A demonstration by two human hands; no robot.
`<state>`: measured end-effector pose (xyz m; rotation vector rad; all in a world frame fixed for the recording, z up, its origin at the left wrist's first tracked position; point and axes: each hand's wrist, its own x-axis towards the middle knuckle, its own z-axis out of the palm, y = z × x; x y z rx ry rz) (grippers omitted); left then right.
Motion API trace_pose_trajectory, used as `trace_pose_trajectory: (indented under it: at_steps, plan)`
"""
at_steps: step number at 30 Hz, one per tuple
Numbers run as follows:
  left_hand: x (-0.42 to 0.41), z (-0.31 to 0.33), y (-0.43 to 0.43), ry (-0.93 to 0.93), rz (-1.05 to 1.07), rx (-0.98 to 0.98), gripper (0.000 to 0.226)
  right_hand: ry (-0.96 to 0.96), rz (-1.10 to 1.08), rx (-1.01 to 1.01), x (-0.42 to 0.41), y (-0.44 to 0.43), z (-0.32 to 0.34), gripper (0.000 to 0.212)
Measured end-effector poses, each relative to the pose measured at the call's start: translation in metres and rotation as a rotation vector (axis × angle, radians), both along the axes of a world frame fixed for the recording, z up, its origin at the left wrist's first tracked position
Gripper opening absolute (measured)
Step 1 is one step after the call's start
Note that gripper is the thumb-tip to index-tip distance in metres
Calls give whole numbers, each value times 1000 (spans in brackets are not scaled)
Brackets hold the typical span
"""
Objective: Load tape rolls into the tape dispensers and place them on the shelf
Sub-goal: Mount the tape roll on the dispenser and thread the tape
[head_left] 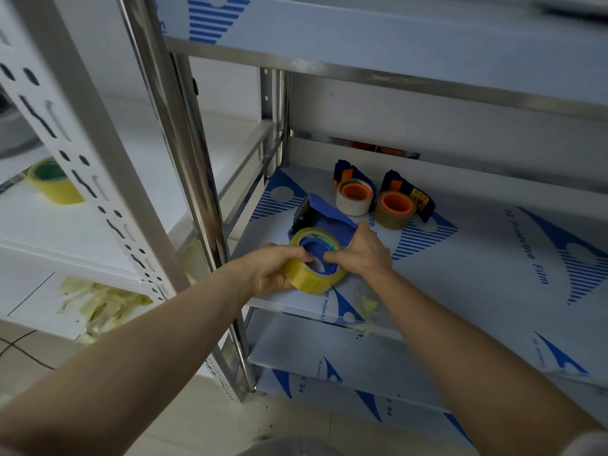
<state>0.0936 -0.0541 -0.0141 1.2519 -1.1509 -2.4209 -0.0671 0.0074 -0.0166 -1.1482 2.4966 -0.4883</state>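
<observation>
Yellow tape roll [314, 262]: translucent yellow, with a green-printed core edge; it sits over the blue hub of the blue dispenser [324, 218], at the centre of the frame, near the front edge of the shelf [477, 258].
Left hand [274, 269]: closed around the roll's left side, thumb on its top rim.
Right hand [363, 250]: grips the roll's right side, thumb at the core, fingers behind on the dispenser.
Blue dispenser: blue body with a dark front end pointing to the upper left of the frame.
Loaded dispensers: two dark blue ones further back on the same shelf, one with a white roll [353, 199], one with a brown roll [394, 209], both on orange hubs.
Writing: the shelf's film reads "PE Protective Film" in blue; a yellow-red label on the right dispenser is too small to read.
Spare roll [54, 182]: yellow, on the white rack at the left of the frame.
Scraps [102, 302]: crumpled yellowish tape, lower left.
</observation>
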Motion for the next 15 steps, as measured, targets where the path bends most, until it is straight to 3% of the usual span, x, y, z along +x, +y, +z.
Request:
trace_pose_trajectory:
  at_steps: [4, 8, 11, 15]
  plan:
    - [-9, -7, -1, -184, -15, -172, 40, 100, 3, 45, 1, 5, -3, 82]
    - [-18, -18, 1, -539, -135, -627, 32, 201, 25, 101, 8, 6, -6, 87]
    - [-21, -16, -1, -698, -223, -868, 28, 176, 35, 129, 7, 5, -3, 91]
    - [-21, -15, -8, -696, -239, -819, 29, 51, 60, 126, 1, 6, 0, 90]
